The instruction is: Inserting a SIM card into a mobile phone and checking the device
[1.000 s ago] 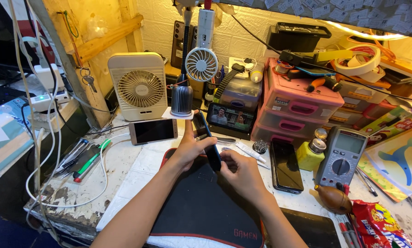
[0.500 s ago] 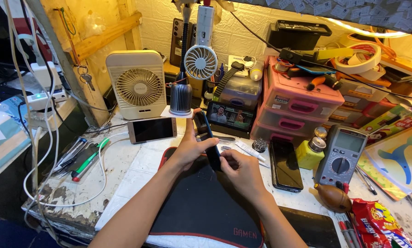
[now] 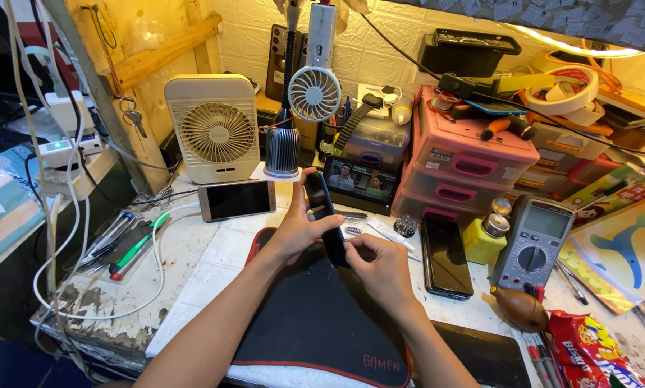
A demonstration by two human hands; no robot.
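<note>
Together, both hands hold a dark smartphone point(image 3: 325, 215) tilted up over the black work mat point(image 3: 315, 316). Fingers of the left hand point(image 3: 297, 231) curl round its upper left edge, gripping it; the right hand point(image 3: 380, 262) pinches its lower end. Just beside them lie a second black phone point(image 3: 445, 255), a yellow bottle point(image 3: 483, 241) and a grey multimeter point(image 3: 532, 244).

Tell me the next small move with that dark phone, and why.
Probably lower the dark phone flat onto the black mat. The left hand grips its middle and the right hand pinches its lower end, so it hangs tilted in the air with nothing under it.
</note>
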